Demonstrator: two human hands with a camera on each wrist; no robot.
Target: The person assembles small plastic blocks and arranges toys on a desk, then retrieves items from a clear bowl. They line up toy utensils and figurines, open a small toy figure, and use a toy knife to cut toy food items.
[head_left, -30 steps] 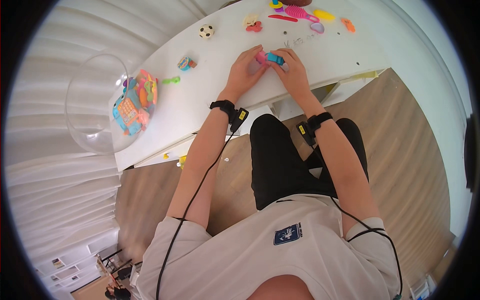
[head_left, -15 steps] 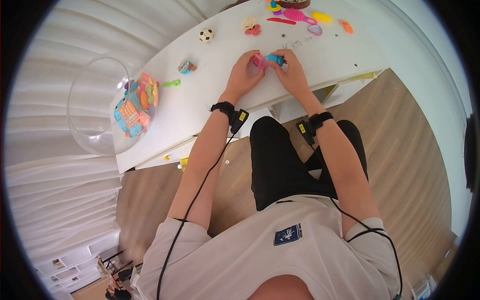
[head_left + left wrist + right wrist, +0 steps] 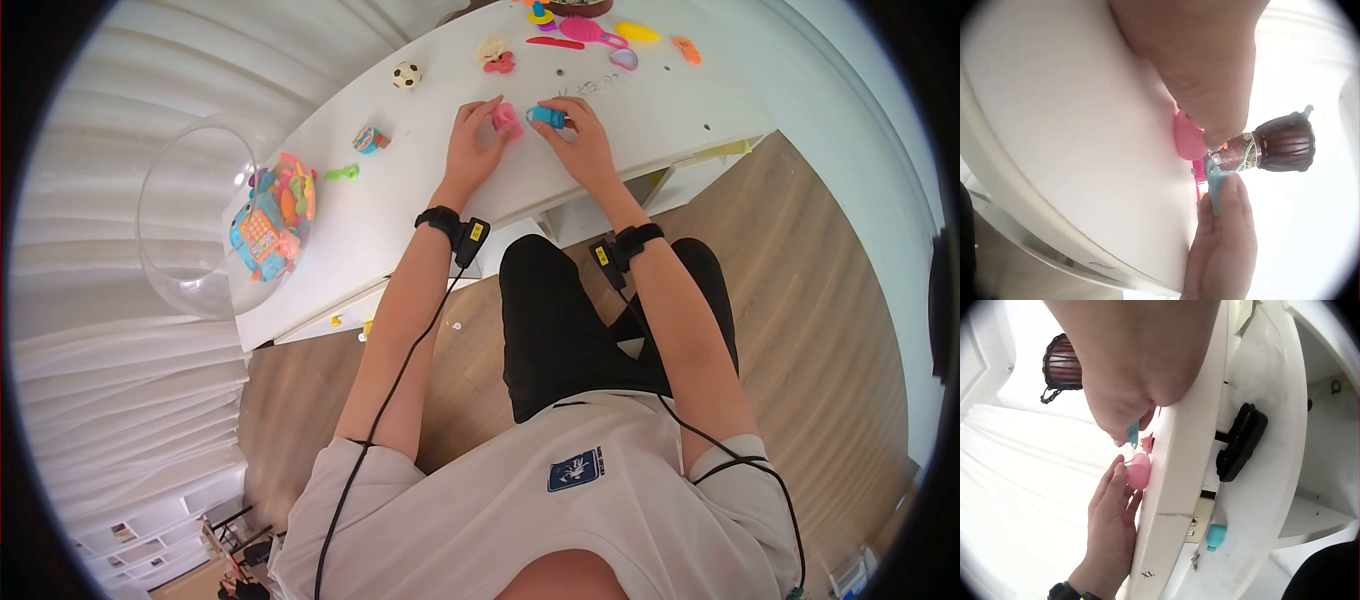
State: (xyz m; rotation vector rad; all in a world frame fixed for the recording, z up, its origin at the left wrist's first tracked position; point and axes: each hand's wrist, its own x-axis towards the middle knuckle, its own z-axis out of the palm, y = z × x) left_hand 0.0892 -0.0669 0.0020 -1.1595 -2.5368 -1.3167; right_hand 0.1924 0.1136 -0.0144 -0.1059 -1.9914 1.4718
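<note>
Near the table's front edge, my left hand (image 3: 472,150) holds a small pink cup-like toy (image 3: 506,120) between thumb and fingers. Just to its right, my right hand (image 3: 584,146) pinches a small blue toy (image 3: 546,117); the two toys stand apart. In the left wrist view the pink toy (image 3: 1190,136) is partly covered by the left hand, and the thin blue piece (image 3: 1215,187) is at the right fingertips. The right wrist view shows the rounded pink toy (image 3: 1139,472) in the left fingers, with the blue toy (image 3: 1133,434) mostly hidden by the right hand.
On the white table (image 3: 440,110) lie a football-patterned ball (image 3: 407,75), a pink brush (image 3: 590,32), a red knife (image 3: 556,43) and a green piece (image 3: 342,173). A clear bowl-like container (image 3: 160,240) stands far left beside colourful toys. A drum (image 3: 1286,142) stands behind.
My left hand has moved left with the pink toy, away from the blue one. The right hand stays nearly in place, still pinching the blue toy.
</note>
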